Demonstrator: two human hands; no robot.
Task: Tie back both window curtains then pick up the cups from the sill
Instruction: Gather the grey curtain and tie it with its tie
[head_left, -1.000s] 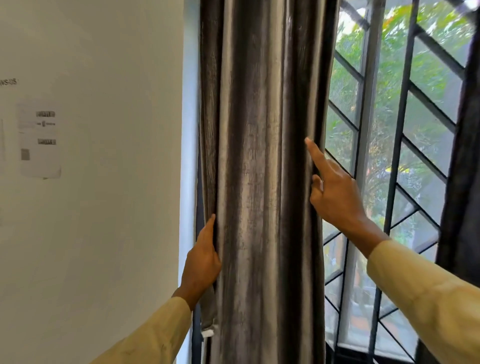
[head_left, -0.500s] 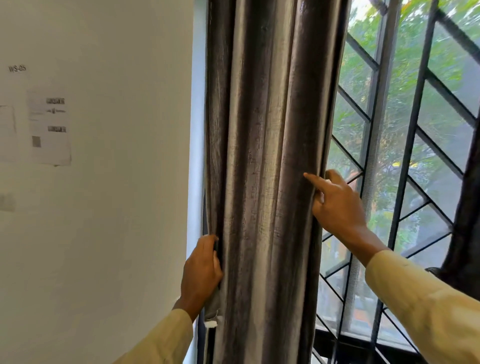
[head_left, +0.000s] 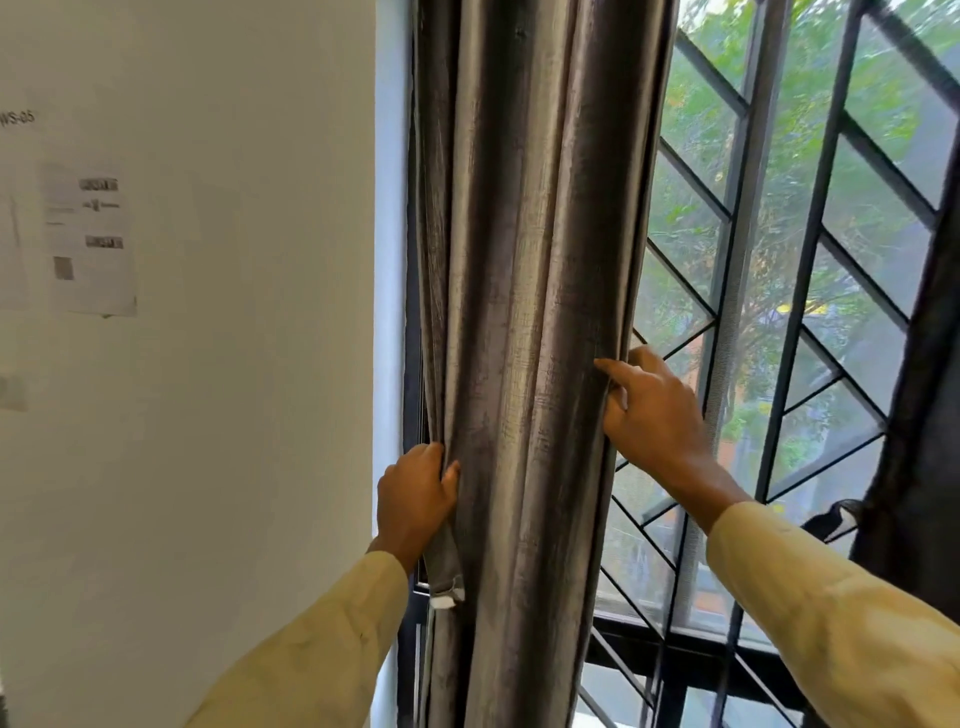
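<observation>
At the window, both hands (head_left: 415, 499) (head_left: 652, 410) clasp the grey curtain (head_left: 524, 312).

"WS-05" on the white wall (head_left: 208, 364), print on the paper notice (head_left: 88, 239) below too blurred

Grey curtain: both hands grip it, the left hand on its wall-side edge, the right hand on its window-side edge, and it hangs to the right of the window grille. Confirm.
Wrong on one point: the head view shows the grey curtain left of the window grille, beside the white wall. The rest holds: left hand on the wall-side edge, right hand on the window-side edge.

Left hand (head_left: 415, 501) clenched, right hand (head_left: 652, 410) half-curled.
</observation>
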